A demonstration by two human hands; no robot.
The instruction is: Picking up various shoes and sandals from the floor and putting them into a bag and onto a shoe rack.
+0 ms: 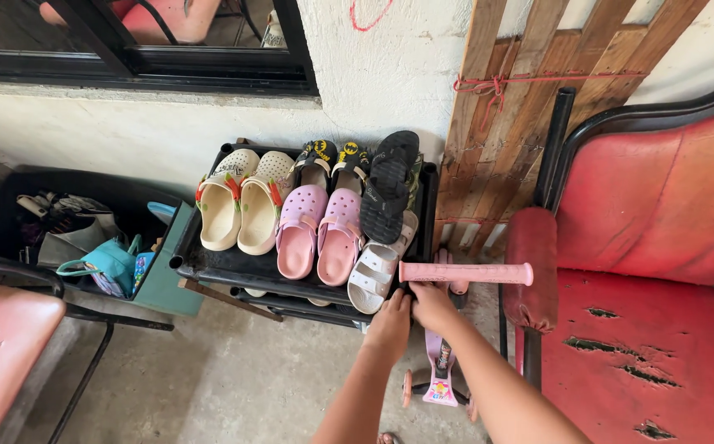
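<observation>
A black shoe rack (217, 265) stands against the wall, its top shelf holding cream clogs (240, 201), pink clogs (321, 230), a pair of small black-and-yellow sandals (332, 156), a black sandal (388, 187) and a white sandal (373, 275). A pink toy scooter (441, 362) stands at the rack's right front corner, its pink handlebar (465, 273) pointing right. My left hand (393, 319) rests at the rack's front right edge, just under the white sandal. My right hand (431, 302) touches the scooter's stem below the handlebar. Whether either hand grips is unclear.
A worn red sofa (653, 312) with a padded arm (531, 267) fills the right. Wooden planks (511, 99) lean on the wall behind the rack. A dark bin (11, 205) with bags sits left, next to a teal box (177, 271). A red chair (3, 337) is bottom left.
</observation>
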